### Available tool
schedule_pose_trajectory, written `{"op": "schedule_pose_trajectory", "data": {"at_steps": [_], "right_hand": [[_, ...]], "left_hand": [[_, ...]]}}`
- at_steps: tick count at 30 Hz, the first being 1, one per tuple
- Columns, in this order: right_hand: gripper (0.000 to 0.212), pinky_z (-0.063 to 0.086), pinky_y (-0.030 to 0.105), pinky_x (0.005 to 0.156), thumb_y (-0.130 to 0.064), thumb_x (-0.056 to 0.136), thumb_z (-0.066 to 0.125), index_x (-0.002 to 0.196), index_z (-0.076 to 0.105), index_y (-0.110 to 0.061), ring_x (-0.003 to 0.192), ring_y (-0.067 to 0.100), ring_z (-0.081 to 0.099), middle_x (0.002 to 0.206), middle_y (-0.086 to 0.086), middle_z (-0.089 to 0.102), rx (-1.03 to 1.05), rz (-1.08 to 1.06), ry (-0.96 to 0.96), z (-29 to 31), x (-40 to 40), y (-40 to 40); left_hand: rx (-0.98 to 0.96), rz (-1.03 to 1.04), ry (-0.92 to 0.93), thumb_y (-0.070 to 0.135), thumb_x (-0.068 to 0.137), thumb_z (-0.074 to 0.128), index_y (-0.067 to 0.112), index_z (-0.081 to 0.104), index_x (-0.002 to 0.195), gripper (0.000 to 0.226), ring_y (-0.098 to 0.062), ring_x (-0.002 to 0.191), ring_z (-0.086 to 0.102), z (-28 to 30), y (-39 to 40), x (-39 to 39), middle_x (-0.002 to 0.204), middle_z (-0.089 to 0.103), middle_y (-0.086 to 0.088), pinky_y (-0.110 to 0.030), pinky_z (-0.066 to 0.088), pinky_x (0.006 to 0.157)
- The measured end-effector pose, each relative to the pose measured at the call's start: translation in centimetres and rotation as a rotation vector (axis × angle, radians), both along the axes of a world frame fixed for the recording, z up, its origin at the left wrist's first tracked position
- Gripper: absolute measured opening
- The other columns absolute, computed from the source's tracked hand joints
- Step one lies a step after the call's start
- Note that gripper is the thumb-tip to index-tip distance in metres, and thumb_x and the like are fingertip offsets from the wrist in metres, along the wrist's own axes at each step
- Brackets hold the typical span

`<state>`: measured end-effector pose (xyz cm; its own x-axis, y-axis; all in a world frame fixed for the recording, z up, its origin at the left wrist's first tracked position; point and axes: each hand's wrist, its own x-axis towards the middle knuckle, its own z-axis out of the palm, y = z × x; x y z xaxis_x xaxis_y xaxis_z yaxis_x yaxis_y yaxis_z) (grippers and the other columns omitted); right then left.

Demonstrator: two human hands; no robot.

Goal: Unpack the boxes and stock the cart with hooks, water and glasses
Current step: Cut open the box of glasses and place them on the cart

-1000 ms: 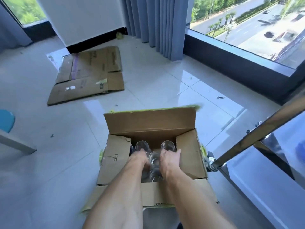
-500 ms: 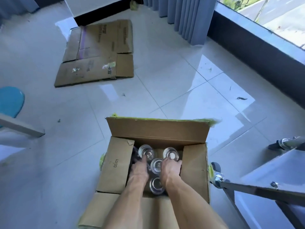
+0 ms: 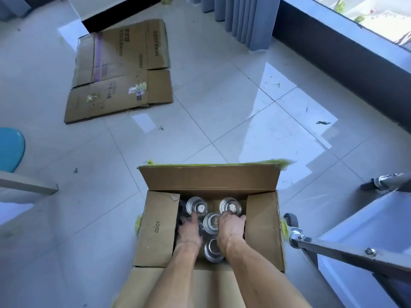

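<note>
Both hands are down inside the open cardboard box (image 3: 211, 230), among the glasses.

Left hand (image 3: 189, 233): fingers spread over the glasses on the left side of the box, one finger extended toward the far-left glass (image 3: 196, 205). The hand is motion-blurred; cannot tell whether it grips anything.

Right hand (image 3: 230, 227): fingers curled over the right side of the pack, knuckles up, fingertips just at the near rim of the far-right glass (image 3: 230, 205). What the fingers close on is hidden below the hand; cannot tell whether it holds a glass.

Glasses: clear, upright, seen from above. One middle glass (image 3: 211, 223) stands between the two hands; a near glass (image 3: 213, 251) sits between the two wrists. Others are covered by the hands.

Box: all four flaps folded outward. Far flap stands up, its top edge carrying torn green tape. Left flap is printed "03/01". The box stands on the white tiled floor (image 3: 155, 152).

Surroundings: just to the right of the box, the metal-framed cart (image 3: 355, 254), with a caster wheel (image 3: 291, 220) near the box's right flap. Farther back on the floor, well apart from the box, a flattened cardboard box (image 3: 120, 72). Grey curtain (image 3: 242, 18) at the far side beside the window sill. A blue round seat (image 3: 10, 148) at the left edge.
</note>
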<state>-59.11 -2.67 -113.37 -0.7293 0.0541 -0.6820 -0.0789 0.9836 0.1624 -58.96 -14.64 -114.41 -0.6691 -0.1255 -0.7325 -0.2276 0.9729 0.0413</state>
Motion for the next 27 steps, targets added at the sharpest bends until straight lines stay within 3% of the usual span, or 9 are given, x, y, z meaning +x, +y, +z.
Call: {"op": "schedule_pose_trajectory", "data": {"at_steps": [3,6,9,12,15,19,23,27], "right_hand": [[0.080,0.033,0.039,0.104,-0.034,0.093,0.049,0.149,0.013,0.009,0.107,0.022,0.062,0.119,0.005,0.064,-0.020,0.018,0.081,0.2,1.1,0.2],[0.088,0.025,0.035,0.111,-0.039,0.092,0.051,0.152,0.005,0.006,0.115,0.022,0.059,0.120,0.005,0.065,-0.025,0.085,0.189,0.6,2.4,0.7],[0.091,0.023,0.035,0.110,-0.038,0.086,0.060,0.149,0.011,0.004,0.110,0.024,0.060,0.114,0.007,0.066,-0.004,0.138,0.282,1.6,4.6,0.2],[0.071,0.024,0.038,0.112,-0.034,0.083,0.067,0.135,0.032,-0.001,0.104,0.025,0.060,0.106,0.009,0.067,-0.003,0.054,0.335,3.8,6.2,-0.7],[0.065,0.020,0.048,0.117,-0.026,0.083,0.066,0.135,0.034,-0.006,0.113,0.029,0.054,0.116,0.014,0.060,-0.051,-0.083,0.388,6.6,8.2,-1.4],[0.048,0.034,0.048,0.095,-0.020,0.086,0.059,0.128,0.037,-0.018,0.110,0.031,0.049,0.116,0.012,0.055,-0.209,-0.337,0.569,11.5,12.0,-1.3],[0.057,0.040,0.045,0.092,-0.021,0.080,0.064,0.130,0.036,-0.021,0.113,0.031,0.048,0.116,0.012,0.050,-0.336,-0.429,0.699,16.8,14.6,0.0],[0.060,0.043,0.043,0.094,-0.030,0.076,0.062,0.131,0.039,-0.022,0.116,0.031,0.044,0.124,0.013,0.050,-0.367,-0.488,0.891,20.9,17.6,2.0]], "left_hand": [[0.009,0.005,0.016,0.013,0.090,0.068,0.022,0.022,0.149,0.075,-0.037,0.127,0.049,0.0,-0.2,0.6,0.153,0.022,-0.024,-0.041,0.050,0.099],[0.018,-0.004,0.080,0.008,0.093,0.062,0.026,0.002,0.157,0.090,-0.038,0.130,0.048,0.3,0.1,1.1,0.158,0.014,-0.026,-0.041,0.047,0.101],[0.006,-0.081,0.198,0.010,0.091,0.062,0.025,-0.014,0.156,0.101,-0.037,0.119,0.058,1.4,0.4,2.3,0.150,0.030,-0.028,-0.040,0.049,0.096],[0.004,-0.163,0.297,0.016,0.089,0.066,0.020,-0.003,0.156,0.096,-0.036,0.112,0.061,3.3,0.0,3.8,0.144,0.039,-0.025,-0.040,0.051,0.090],[0.053,-0.169,0.387,0.020,0.087,0.069,0.013,0.022,0.141,0.072,-0.034,0.105,0.063,5.5,-1.1,5.4,0.127,0.054,-0.019,-0.040,0.052,0.089],[0.098,-0.171,0.476,0.038,0.076,0.075,0.017,0.035,0.131,0.071,-0.030,0.106,0.062,10.1,-1.6,7.9,0.120,0.057,-0.012,-0.037,0.050,0.084],[0.092,-0.207,0.621,0.048,0.068,0.071,0.027,0.041,0.123,0.066,-0.025,0.098,0.061,15.7,-0.9,9.4,0.110,0.055,-0.008,-0.030,0.040,0.068],[0.133,-0.206,0.788,0.058,0.065,0.071,0.028,0.046,0.126,0.072,-0.028,0.104,0.057,20.4,1.0,10.8,0.112,0.054,-0.010,-0.035,0.047,0.080]]}}
